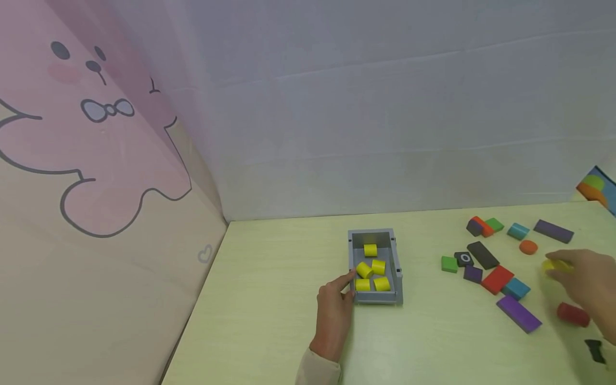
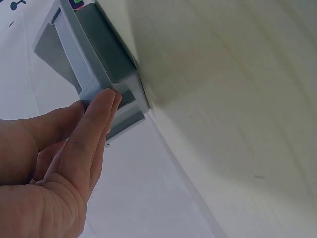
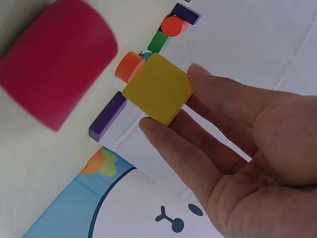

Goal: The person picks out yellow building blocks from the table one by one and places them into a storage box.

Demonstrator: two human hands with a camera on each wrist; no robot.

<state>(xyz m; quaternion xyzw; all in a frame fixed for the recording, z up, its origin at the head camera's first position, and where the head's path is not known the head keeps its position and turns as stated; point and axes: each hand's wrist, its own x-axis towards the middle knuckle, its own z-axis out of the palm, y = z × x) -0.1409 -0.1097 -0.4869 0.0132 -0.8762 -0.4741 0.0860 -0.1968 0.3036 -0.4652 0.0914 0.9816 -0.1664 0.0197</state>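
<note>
A small grey plastic bin point(image 1: 399, 291) stands on the table with several short yellow cylinders point(image 1: 382, 284) in it. My left hand point(image 1: 334, 310) grips its near left side. In the left wrist view, the fingers point(image 2: 89, 134) and thumb meet at a corner of the bin point(image 2: 106, 47). Out at the far right, my right hand point(image 1: 587, 278) pinches a yellow block point(image 3: 158, 89) between thumb and fingertips. It looks square-sided in the right wrist view and is blurred in the head view. A dark red cylinder point(image 1: 573, 314) lies just below that hand.
Loose blocks are scattered right of the bin, among them a purple bar point(image 1: 518, 314), a red block point(image 1: 498, 279), a blue block point(image 1: 516, 289), a green block point(image 1: 449, 264) and an orange piece point(image 1: 528, 247). A pale curtain point(image 1: 385, 107) hangs behind the table's back edge.
</note>
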